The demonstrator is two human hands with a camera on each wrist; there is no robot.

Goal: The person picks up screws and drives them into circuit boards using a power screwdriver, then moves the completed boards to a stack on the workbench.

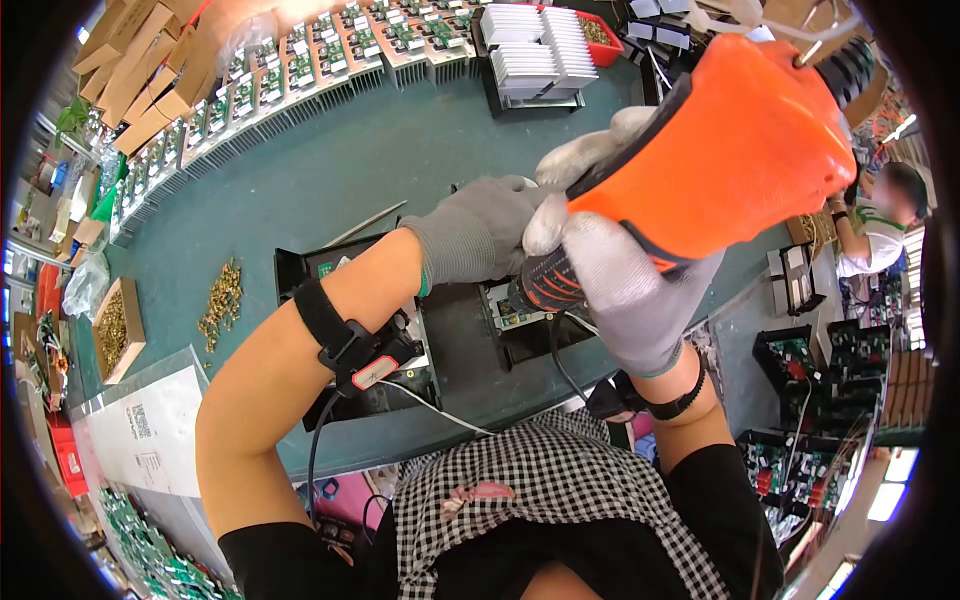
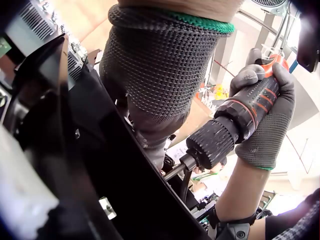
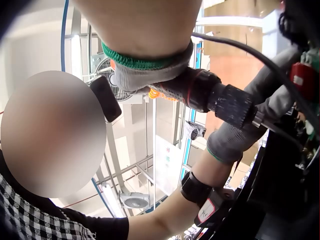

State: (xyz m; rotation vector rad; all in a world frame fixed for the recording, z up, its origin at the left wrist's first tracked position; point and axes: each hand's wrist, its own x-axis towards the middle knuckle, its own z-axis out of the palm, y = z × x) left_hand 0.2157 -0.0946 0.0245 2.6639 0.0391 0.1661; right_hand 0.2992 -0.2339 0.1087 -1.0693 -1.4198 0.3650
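Observation:
My right hand (image 1: 635, 285), in a grey glove, grips an orange power screwdriver (image 1: 730, 150) with a black chuck (image 2: 212, 142). Its metal bit (image 2: 175, 171) points down at a black open housing (image 1: 545, 340) that holds a circuit board. Close to the bit, over the housing's far side, is my gloved left hand (image 1: 480, 225). Its fingertips are mostly hidden, and what they hold I cannot tell. A second black housing (image 1: 290, 270) lies under my left forearm. In the left wrist view a dark housing wall (image 2: 115, 170) runs below the left hand.
A curved row of boards on heatsinks (image 1: 330, 60) lines the back. White plates (image 1: 535, 55) stand stacked in a holder. Brass-coloured screws (image 1: 220, 305) lie in a pile near a cardboard box (image 1: 122, 335) of more. Another person (image 1: 880, 220) sits at right, near several housings (image 1: 850, 350).

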